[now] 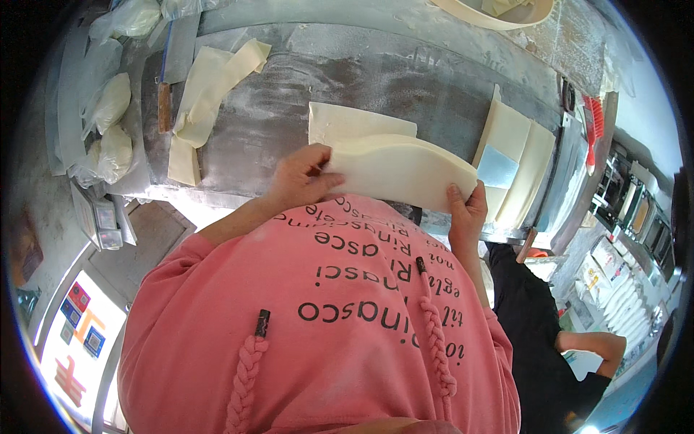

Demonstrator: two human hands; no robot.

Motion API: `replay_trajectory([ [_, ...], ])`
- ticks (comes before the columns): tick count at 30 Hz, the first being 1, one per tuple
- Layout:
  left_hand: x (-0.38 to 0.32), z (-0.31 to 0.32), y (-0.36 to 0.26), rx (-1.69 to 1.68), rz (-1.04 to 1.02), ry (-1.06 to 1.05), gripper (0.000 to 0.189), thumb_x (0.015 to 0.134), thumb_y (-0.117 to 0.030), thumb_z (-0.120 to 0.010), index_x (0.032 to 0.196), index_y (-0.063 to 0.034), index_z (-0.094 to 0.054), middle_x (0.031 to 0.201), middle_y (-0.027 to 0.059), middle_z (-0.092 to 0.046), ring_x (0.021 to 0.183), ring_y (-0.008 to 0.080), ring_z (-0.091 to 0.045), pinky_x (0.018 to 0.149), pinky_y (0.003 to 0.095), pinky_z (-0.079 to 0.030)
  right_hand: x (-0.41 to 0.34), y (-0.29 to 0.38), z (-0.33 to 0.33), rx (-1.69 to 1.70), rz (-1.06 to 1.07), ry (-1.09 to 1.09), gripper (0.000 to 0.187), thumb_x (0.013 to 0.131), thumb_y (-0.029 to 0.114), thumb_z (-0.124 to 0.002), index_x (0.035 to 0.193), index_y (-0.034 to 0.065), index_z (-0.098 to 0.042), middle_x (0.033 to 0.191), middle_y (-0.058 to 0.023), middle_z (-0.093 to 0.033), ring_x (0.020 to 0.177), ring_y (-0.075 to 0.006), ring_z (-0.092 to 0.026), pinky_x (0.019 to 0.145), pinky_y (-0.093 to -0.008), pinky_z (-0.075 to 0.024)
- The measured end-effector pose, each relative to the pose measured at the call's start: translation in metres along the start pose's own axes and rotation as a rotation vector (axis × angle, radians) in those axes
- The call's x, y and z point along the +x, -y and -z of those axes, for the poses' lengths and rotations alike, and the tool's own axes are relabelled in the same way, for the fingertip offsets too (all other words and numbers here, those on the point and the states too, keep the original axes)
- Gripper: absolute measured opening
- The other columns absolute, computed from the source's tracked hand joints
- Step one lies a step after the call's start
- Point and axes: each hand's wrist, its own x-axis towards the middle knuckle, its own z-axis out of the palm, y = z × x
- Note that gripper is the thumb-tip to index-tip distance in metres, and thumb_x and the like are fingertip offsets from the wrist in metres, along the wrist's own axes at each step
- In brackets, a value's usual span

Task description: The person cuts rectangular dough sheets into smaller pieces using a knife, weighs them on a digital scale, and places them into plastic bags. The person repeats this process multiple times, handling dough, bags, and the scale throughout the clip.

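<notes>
A thick stack of pale dough sheets (396,168) is raised at its near side, between my two hands over the worktable. My left hand (306,176) grips its left end, thumb on the near face. At the right corner, my right hand (467,203) pinches the stack with the thumb in front. The top edge of the stack bows upward in the middle. Behind it lies another flat dough piece (363,122) on the floured dark surface; its lower part is hidden by the stack.
Crumpled dough strips (203,97) lie left, beside a wooden-handled tool (164,107) and bagged dough (114,154). Stacked sheets (504,146) with a bluish rectangular piece (496,167) rest right, near a red brush (595,122). A person in black (528,314) stands at right.
</notes>
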Motion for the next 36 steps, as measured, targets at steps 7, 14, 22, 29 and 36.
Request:
replay_trajectory([
  [7,0.002,0.025,-0.01,-0.13,0.21,-0.217,0.027,0.085,-0.011,-0.065,0.107,0.0022,-0.058,0.095,0.0062,-0.064,0.082,0.0097,-0.058,0.072,0.0255,-0.048,0.011,0.003,-0.031,-0.022,-0.008,0.052,0.02,0.088,0.012,-0.063,0.103,0.0013,-0.056,0.091,-0.0027,-0.06,0.081,-0.0086,-0.052,0.071,-0.0236,-0.0433],
  [14,0.055,0.027,-0.004,0.037,0.1,-0.288,0.035,0.082,-0.019,-0.067,0.108,0.0034,-0.059,0.086,0.0079,-0.065,0.074,0.0118,-0.058,0.067,0.0281,-0.049,0.06,0.003,-0.034,-0.056,0.025,-0.045,0.024,0.084,0.013,-0.065,0.102,0.0002,-0.057,0.092,-0.005,-0.061,0.081,-0.0113,-0.054,0.072,-0.0272,-0.0452],
  [22,0.134,0.06,0.008,0.153,0.069,-0.33,0.035,0.082,-0.024,-0.066,0.102,0.0036,-0.062,0.085,0.0093,-0.066,0.074,0.0145,-0.06,0.068,0.0302,-0.049,0.148,0.007,-0.047,-0.131,0.058,-0.02,0.028,0.082,0.019,-0.067,0.101,-0.0011,-0.06,0.091,-0.0089,-0.064,0.081,-0.0162,-0.058,0.073,-0.0299,-0.0464],
  [29,0.083,0.033,0.037,0.387,0.202,-0.359,0.036,0.08,-0.024,-0.068,0.103,0.0017,-0.06,0.088,0.0125,-0.065,0.08,0.0213,-0.063,0.072,0.0342,-0.049,0.112,-0.018,-0.035,-0.511,0.126,-0.037,0.033,0.081,0.023,-0.067,0.101,-0.0012,-0.059,0.09,-0.0159,-0.065,0.083,-0.0251,-0.062,0.075,-0.0359,-0.0474],
  [36,0.111,-0.018,-0.014,0.664,-0.405,-0.469,0.026,0.082,-0.019,-0.064,0.104,-0.0055,-0.062,0.1,0.0117,-0.063,0.088,0.0287,-0.061,0.081,0.0371,-0.049,0.051,-0.03,0.042,-0.849,0.411,-0.425,0.055,0.082,0.031,-0.066,0.125,0.0046,-0.047,0.122,-0.0234,-0.047,0.114,-0.0377,-0.045,0.094,-0.0461,-0.0364],
])
